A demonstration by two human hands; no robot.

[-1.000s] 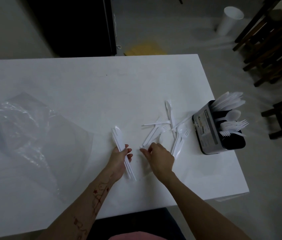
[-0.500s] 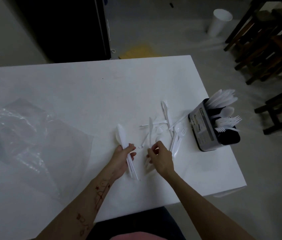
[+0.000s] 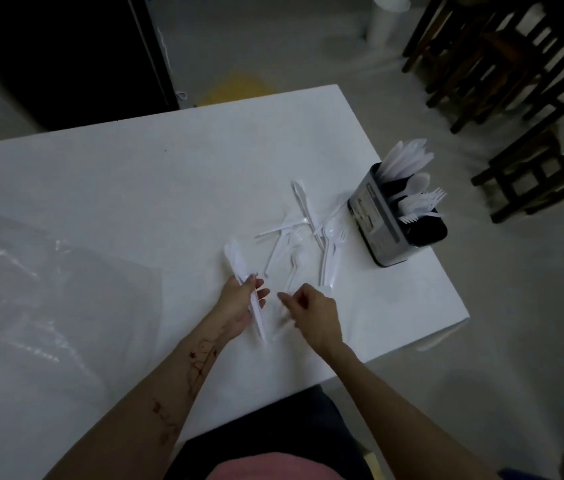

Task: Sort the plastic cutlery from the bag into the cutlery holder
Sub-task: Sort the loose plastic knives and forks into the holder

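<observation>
My left hand (image 3: 239, 304) is closed around a bundle of white plastic knives (image 3: 237, 261) that slants across the table. Just to its right, my right hand (image 3: 313, 313) pinches a single white plastic utensil (image 3: 278, 330), whose end sticks out under the palm. Beyond both hands lies a loose pile of white forks, spoons and knives (image 3: 308, 230). The black and grey cutlery holder (image 3: 374, 220) stands near the table's right edge, with knives, spoons and forks standing in separate sections. The clear plastic bag (image 3: 48, 289) lies flat at the left.
The white table (image 3: 169, 168) ends close behind the holder on the right and at my body in front. Dark wooden chairs (image 3: 502, 64) stand on the floor at the upper right, and a white cup-shaped bin (image 3: 386, 19) sits beyond the table.
My right hand took one piece from the pile and drew it back toward my left hand. The left hand kept hold of the knife bundle and shifted only slightly. The view turned to the right.
</observation>
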